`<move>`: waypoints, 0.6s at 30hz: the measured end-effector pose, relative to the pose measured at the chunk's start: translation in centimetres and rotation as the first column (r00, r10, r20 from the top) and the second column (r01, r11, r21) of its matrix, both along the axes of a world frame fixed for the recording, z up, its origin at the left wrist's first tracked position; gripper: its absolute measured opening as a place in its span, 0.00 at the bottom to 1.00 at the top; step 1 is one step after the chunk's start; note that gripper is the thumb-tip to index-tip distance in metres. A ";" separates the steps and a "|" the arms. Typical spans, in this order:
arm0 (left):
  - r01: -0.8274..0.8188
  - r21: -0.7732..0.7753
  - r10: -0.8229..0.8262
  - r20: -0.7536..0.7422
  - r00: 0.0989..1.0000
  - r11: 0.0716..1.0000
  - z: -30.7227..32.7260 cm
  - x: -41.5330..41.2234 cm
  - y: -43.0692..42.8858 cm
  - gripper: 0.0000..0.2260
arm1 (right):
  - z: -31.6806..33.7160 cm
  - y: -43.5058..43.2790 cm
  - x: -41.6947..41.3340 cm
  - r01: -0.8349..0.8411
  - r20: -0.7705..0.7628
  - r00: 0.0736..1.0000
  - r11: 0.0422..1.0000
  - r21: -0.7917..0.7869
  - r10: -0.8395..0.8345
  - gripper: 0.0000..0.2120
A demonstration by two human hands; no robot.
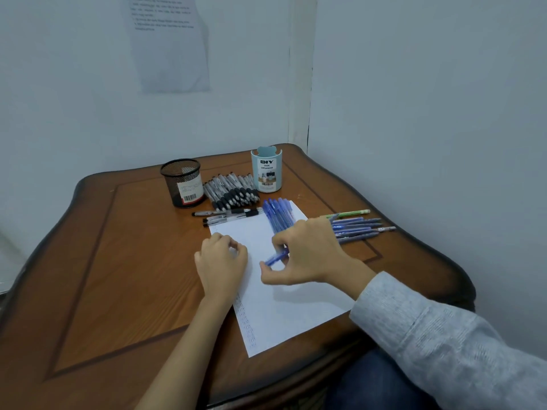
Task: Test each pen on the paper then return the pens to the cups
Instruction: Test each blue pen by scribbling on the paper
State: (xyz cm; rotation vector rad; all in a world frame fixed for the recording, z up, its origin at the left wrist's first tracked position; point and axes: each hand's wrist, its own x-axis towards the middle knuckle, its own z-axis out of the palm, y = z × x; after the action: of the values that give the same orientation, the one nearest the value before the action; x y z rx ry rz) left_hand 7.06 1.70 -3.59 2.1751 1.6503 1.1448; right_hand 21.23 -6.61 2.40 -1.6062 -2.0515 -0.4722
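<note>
Nearest the viewer, a grey sleeve [444, 335] enters from the lower right, cut off by the frame edge. A sheet of paper [281, 309] lies on the wooden surface [118, 261]; faint marks run down its left margin, too small to read.

The left hand [220, 261] rests on the paper's left edge, loosely clenched, with nothing seen inside it. The right hand [307, 255] pinches a blue pen [276, 257] between thumb and fingers over the sheet; motion blur hides the tip.

Beyond the right hand, a fan of blue pens [278, 214] lies on the paper's far corner, its near ends hidden by that hand. A second row of blue pens [355, 227] and a green pen [349, 214] lie on the surface to the right.

Two black pens [231, 216] lie at the paper's far edge. Behind them sits a pile of black-grip pens [231, 192], between a black mesh cup [183, 183] and a pale blue cup [266, 170]. The cups' interiors are hard to make out.

A printed wall sheet [168, 39] hangs above, its text illegible.
</note>
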 end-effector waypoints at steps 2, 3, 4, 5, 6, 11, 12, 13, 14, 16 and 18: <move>0.040 0.011 -0.038 -0.140 0.989 0.999 0.1 -0.1 0.0 0.05 | -0.3 -0.7 -0.6 -0.087 -0.043 0.996 0.990 -0.111 0.083 0.25; 0.072 -0.003 -0.071 -0.211 0.975 0.997 0.1 -0.4 0.0 0.05 | -0.3 -1.0 -0.8 -0.131 -0.051 0.991 0.972 -0.197 0.123 0.22; 0.107 -0.032 -0.112 -0.253 0.961 0.994 0.1 -0.7 0.1 0.06 | -0.2 -1.2 -1.0 -0.160 -0.052 0.987 0.948 -0.274 0.152 0.16; 0.146 -0.079 -0.162 -0.259 0.952 0.986 0.3 -1.2 0.0 0.08 | -0.1 -1.4 -1.2 -0.177 -0.070 0.984 0.929 -0.325 0.163 0.09; 0.188 -0.134 -0.216 -0.237 0.947 0.973 0.4 -1.9 -0.1 0.10 | -0.2 -1.6 -1.4 -0.189 -0.156 0.977 0.919 -0.347 0.142 0.06; 0.372 -0.183 -0.406 -0.211 0.889 0.910 1.1 -5.5 -2.2 0.16 | -0.5 -2.6 -2.6 -0.329 -0.966 0.255 0.937 -0.118 -0.032 0.22; 0.399 -0.203 -0.438 -0.213 0.873 0.894 1.1 -6.2 -2.7 0.15 | -0.4 -2.8 -2.8 -0.327 -0.979 0.174 0.931 -0.161 -0.108 0.28; 0.423 -0.225 -0.467 -0.208 0.859 0.878 1.1 -6.8 -3.1 0.15 | -0.4 -3.1 -3.0 -0.336 -0.973 0.123 0.914 -0.227 -0.196 0.33; 0.445 -0.241 -0.492 -0.194 0.849 0.862 0.9 -7.4 -3.5 0.15 | -0.4 -3.3 -3.2 -0.351 -0.956 0.078 0.889 -0.293 -0.284 0.36; 0.489 -0.259 -0.532 -0.133 0.836 0.833 0.5 -8.3 -4.3 0.14 | -0.8 -3.8 -3.8 -0.360 -0.922 -0.015 0.863 -0.355 -0.386 0.31; 0.526 -0.265 -0.554 -0.043 0.831 0.808 0.2 -8.8 -5.0 0.16 | -1.8 -4.2 -4.5 -0.321 -0.930 -0.018 0.884 -0.341 -0.366 0.21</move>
State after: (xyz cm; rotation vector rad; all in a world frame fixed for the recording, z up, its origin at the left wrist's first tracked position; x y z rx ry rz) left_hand -1.75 -3.25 -3.40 2.3510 1.0092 0.6223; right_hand 16.77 -10.78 0.62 -1.3768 -0.8314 1.1409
